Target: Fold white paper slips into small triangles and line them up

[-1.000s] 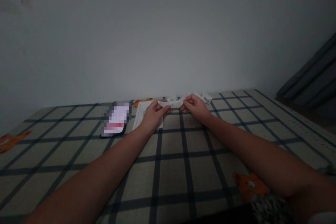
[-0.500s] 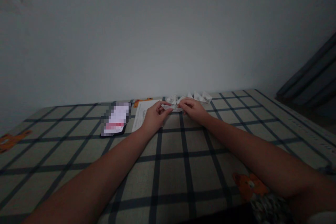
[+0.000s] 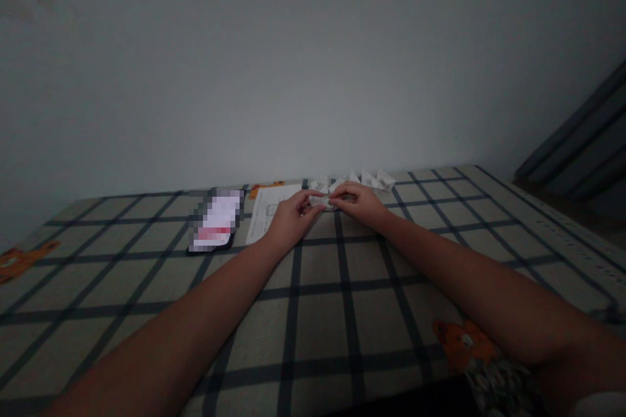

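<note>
Between my two hands is a small folded piece of white paper, partly covered by the fingers. My left hand pinches its left side with thumb and forefinger. The fingertips of my right hand are closed on its right side, close to the left fingertips. Just behind the hands stand several folded white paper pieces with pointed tops, in a row near the wall; some are partly hidden by my right hand. A printed white sheet lies flat to the left, partly beneath my left hand.
A phone with a blurred, lit screen lies left of the sheet. The surface is covered by a checked cloth with orange bear prints. A pale wall rises behind it, and dark folded fabric hangs at the far right.
My left hand has shifted slightly right, and the fingertips of both hands are closer together. Less of the held paper shows between them.
</note>
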{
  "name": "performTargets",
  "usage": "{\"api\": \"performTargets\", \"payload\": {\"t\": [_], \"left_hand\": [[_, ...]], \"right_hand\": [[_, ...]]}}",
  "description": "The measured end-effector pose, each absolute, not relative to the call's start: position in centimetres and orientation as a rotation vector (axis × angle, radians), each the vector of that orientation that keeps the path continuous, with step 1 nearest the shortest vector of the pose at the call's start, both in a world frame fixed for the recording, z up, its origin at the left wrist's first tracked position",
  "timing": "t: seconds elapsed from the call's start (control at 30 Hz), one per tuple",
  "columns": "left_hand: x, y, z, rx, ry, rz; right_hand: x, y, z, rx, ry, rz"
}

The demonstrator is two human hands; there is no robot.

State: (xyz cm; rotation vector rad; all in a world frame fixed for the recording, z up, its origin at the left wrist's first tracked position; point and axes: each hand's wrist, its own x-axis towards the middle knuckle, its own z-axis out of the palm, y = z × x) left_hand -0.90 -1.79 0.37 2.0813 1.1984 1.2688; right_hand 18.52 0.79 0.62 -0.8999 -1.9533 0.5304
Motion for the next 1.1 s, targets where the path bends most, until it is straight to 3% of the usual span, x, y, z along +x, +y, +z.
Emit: {"api": "performTargets", "payload": {"t": [0.43, 0.73, 1.1], "left_hand": [[-0.7, -2.2, 0.9, 2.092, 1.054, 1.197], [-0.7, -2.1, 1.2, 2.099, 1.116, 1.253], [-1.0, -2.0, 1.0, 2.038, 1.172, 1.302]], "right_hand": [[18.5, 0.1, 0.8, -0.962, -2.071, 0.440], [18.2, -0.3, 1.1, -0.852, -2.208, 0.145], [18.3, -0.1, 0.7, -0.887, -2.031, 0.639]]}}
